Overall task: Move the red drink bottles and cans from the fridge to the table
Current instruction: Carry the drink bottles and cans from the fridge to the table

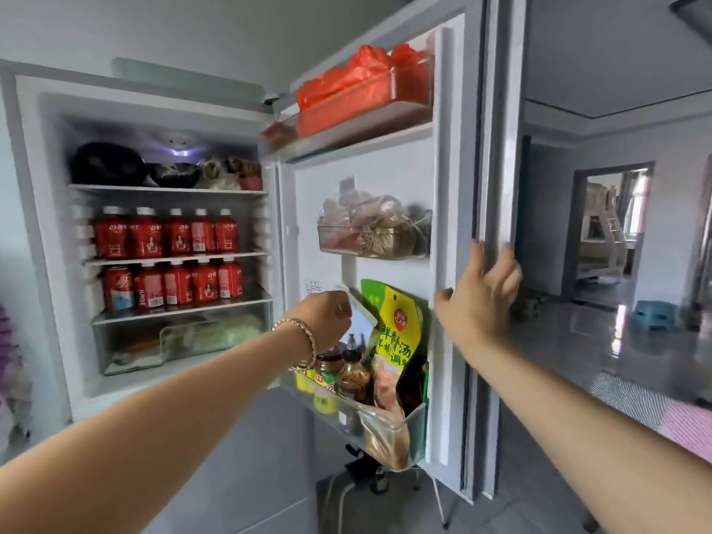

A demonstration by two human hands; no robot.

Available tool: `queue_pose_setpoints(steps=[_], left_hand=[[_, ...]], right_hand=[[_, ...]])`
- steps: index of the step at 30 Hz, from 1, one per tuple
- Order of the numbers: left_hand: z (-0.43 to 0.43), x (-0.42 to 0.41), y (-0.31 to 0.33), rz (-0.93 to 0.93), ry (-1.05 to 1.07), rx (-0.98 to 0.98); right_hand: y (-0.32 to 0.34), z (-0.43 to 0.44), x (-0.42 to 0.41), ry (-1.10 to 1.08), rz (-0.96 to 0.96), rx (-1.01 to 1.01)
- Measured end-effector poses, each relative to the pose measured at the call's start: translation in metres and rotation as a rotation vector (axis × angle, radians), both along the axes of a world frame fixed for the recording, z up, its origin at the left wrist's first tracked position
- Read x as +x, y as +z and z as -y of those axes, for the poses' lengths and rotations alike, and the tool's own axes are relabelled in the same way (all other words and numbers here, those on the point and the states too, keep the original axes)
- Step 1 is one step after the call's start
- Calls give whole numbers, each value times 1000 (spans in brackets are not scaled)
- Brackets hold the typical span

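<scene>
Head view looks into an open fridge (46, 233) with its door (443, 210) swung wide to the right. Red drink bottles (165, 235) with white caps stand in a row on the middle shelf (173, 257), and on the shelf below stands a second row of them with a red can (117, 289) at its left end. Neither of the hands touches any of these.

Left hand (325, 319), a beaded bracelet (304, 333) on its wrist, is curled into a loose fist with nothing in it, raised in front of the door's inner face, to the right of the lower row and somewhat below it. Right hand (479, 292) is farther right, well apart from the drinks, its fingers (508, 264) wrapped over the outer edge of the door and gripping it.

Below the left hand, the lowest door bin (414, 422) holds sauce jars (339, 370) and a yellow seasoning packet (397, 333). Red plastic bags (358, 77) fill the top door bin.
</scene>
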State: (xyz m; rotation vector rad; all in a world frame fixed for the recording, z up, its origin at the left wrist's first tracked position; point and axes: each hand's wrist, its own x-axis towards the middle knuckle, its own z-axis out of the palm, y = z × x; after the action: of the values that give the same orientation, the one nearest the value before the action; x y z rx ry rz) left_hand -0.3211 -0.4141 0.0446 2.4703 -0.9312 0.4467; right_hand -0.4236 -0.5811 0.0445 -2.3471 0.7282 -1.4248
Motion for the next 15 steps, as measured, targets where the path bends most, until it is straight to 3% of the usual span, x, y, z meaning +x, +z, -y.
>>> queue_pose_setpoints(steps=[3, 5, 7, 9, 15], left_hand=[[-11, 19, -2, -72, 88, 52], [-23, 32, -1, -91, 149, 119], [-42, 46, -1, -138, 213, 228], [-66, 64, -3, -215, 271, 332], [-139, 139, 2, -242, 470, 429]], right_hand=[[-7, -32, 10, 171, 162, -301], [-5, -54, 20, 390, 2, -411], [-4, -73, 36, 543, -307, -356], [-2, -89, 61, 622, -482, -258], [6, -139, 151, 833, -637, -93]])
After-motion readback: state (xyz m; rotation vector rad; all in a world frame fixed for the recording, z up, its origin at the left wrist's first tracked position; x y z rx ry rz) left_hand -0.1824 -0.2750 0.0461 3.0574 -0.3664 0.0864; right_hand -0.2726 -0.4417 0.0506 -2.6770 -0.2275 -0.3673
